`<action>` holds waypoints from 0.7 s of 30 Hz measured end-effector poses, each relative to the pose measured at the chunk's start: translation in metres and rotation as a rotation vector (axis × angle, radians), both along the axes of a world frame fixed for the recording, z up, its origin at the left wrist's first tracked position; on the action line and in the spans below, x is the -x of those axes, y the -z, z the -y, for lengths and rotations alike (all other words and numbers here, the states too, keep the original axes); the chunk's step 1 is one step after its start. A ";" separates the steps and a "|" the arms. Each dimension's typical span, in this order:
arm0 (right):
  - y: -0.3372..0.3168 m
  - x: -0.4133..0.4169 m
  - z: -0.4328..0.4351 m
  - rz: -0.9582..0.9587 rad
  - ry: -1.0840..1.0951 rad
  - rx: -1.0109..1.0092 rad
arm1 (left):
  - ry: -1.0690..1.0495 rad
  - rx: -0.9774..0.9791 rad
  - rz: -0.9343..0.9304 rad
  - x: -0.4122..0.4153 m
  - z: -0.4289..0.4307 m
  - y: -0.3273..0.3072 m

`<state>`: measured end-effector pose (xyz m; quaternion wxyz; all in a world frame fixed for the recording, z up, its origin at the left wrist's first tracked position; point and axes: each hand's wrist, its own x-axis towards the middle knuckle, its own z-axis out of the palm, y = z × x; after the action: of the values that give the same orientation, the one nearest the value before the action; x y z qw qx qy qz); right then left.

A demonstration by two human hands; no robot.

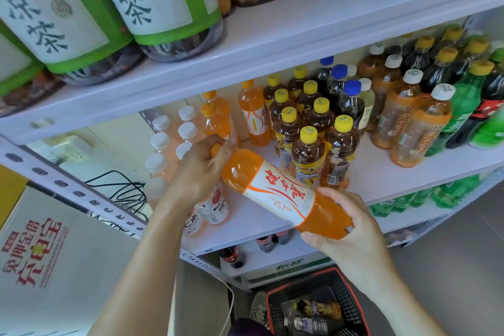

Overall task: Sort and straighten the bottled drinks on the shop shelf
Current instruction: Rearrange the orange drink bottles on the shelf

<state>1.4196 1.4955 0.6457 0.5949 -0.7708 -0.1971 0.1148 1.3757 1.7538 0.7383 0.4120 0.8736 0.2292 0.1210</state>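
Note:
I hold an orange drink bottle with a white and red label, tilted almost flat in front of the middle shelf. My left hand grips its neck and cap end at the upper left. My right hand grips its base at the lower right. Behind it stand two more orange bottles of the same kind, upright near the back. Pale pink bottles with white caps line the left end of the shelf.
Yellow-capped tea bottles, blue-capped dark bottles, white-capped orange bottles and green and cola bottles fill the shelf's right side. Large green-labelled bottles stand on the shelf above. A red-rimmed basket with bottles sits on the floor.

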 end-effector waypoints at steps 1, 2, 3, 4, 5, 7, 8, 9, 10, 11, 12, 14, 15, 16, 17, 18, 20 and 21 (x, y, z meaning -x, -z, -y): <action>0.002 0.001 -0.001 0.029 0.018 0.022 | 0.006 0.019 0.013 -0.001 -0.002 0.002; 0.004 0.002 -0.002 0.042 0.030 0.033 | 0.008 0.060 0.041 -0.001 -0.004 0.003; 0.006 0.002 -0.004 0.046 0.032 0.035 | 0.006 0.104 0.073 -0.001 -0.004 0.004; 0.007 0.002 -0.005 0.048 0.028 0.034 | 0.002 0.141 0.103 -0.002 -0.005 0.004; 0.007 0.002 -0.007 0.049 0.018 0.034 | -0.007 0.173 0.132 -0.003 -0.004 0.005; 0.008 0.000 -0.012 0.055 -0.019 0.057 | -0.047 0.228 0.196 -0.007 -0.003 0.004; 0.009 -0.001 -0.015 0.063 -0.046 0.080 | -0.070 0.246 0.230 -0.010 -0.003 0.003; 0.010 -0.001 -0.018 0.083 -0.072 0.106 | -0.081 0.248 0.260 -0.013 -0.002 0.001; 0.009 -0.003 -0.019 0.117 -0.089 0.129 | -0.075 0.226 0.281 -0.018 -0.001 0.000; 0.009 -0.005 -0.020 0.161 -0.094 0.148 | -0.061 0.173 0.285 -0.023 -0.001 0.000; 0.008 -0.008 -0.020 0.207 -0.093 0.163 | -0.047 0.092 0.264 -0.028 0.000 0.001; 0.003 -0.016 -0.019 0.289 -0.084 0.191 | -0.049 -0.104 0.188 -0.040 -0.001 0.004; 0.000 -0.020 -0.020 0.325 -0.076 0.201 | -0.055 -0.177 0.154 -0.048 -0.003 0.006; -0.003 -0.024 -0.021 0.361 -0.063 0.203 | -0.059 -0.220 0.130 -0.055 -0.007 0.009; -0.006 -0.028 -0.023 0.396 -0.043 0.199 | -0.062 -0.250 0.114 -0.063 -0.010 0.013; -0.009 -0.032 -0.025 0.427 -0.020 0.192 | -0.064 -0.279 0.104 -0.071 -0.015 0.016; -0.014 -0.039 -0.030 0.453 0.009 0.175 | -0.066 -0.315 0.093 -0.089 -0.021 0.024; -0.016 -0.042 -0.032 0.449 0.012 0.166 | -0.070 -0.323 0.093 -0.097 -0.023 0.027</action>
<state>1.4611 1.5277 0.6620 0.4714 -0.8244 -0.3096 -0.0473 1.4732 1.7766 0.7115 0.2720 0.9133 0.2178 0.2106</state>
